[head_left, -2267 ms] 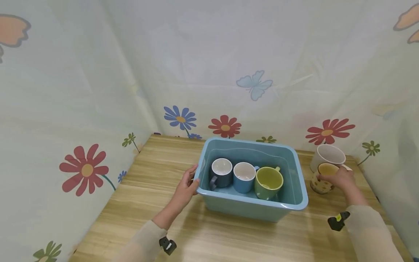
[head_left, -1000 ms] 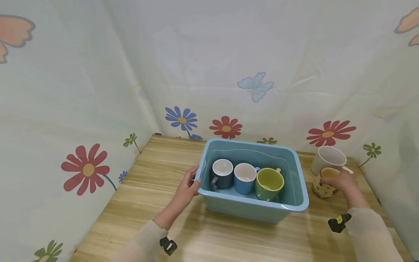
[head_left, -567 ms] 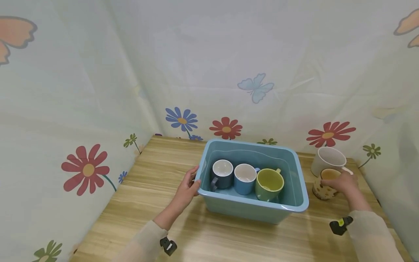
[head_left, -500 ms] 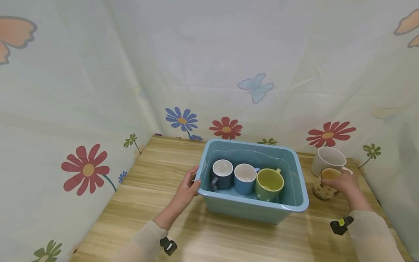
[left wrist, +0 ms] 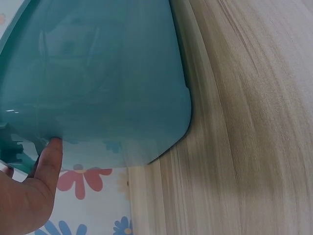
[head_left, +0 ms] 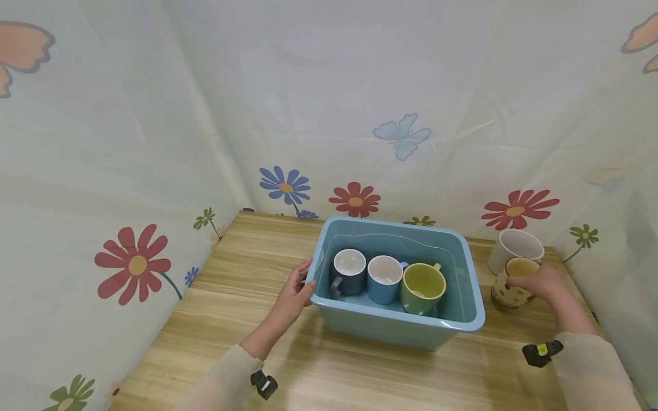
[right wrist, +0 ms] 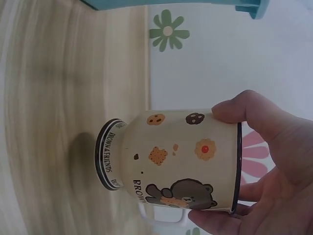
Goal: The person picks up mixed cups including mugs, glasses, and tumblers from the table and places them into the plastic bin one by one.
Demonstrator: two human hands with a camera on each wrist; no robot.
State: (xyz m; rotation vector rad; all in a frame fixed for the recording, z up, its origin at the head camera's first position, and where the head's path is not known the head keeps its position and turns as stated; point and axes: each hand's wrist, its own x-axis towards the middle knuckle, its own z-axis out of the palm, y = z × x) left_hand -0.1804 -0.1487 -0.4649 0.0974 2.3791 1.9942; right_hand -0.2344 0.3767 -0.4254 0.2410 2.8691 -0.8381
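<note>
My right hand (head_left: pixel 547 282) holds a cream cup (head_left: pixel 510 292) near its rim, thumb on one side and fingers on the other. In the right wrist view the cup (right wrist: pixel 171 152) shows a brown bear and cookie prints, with a dark rim and base edge; a shadow lies on the tabletop below its base. Right behind it stands a larger white mug (head_left: pixel 498 254). My left hand (head_left: pixel 289 297) grips the left rim of a blue tub (head_left: pixel 380 328); in the left wrist view a finger (left wrist: pixel 50 156) presses its outer wall.
Inside the tub stand a dark blue mug (head_left: pixel 352 282), a light blue mug (head_left: pixel 381 291) and a green mug (head_left: pixel 417 302), all upright. The wooden table (head_left: pixel 247 268) meets a flower-printed curtain (head_left: pixel 329 114) at the back and sides.
The right hand has lifted the cream cup slightly, its rim now a little higher and tilted. The left hand, the tub and the mugs in it have stayed put.
</note>
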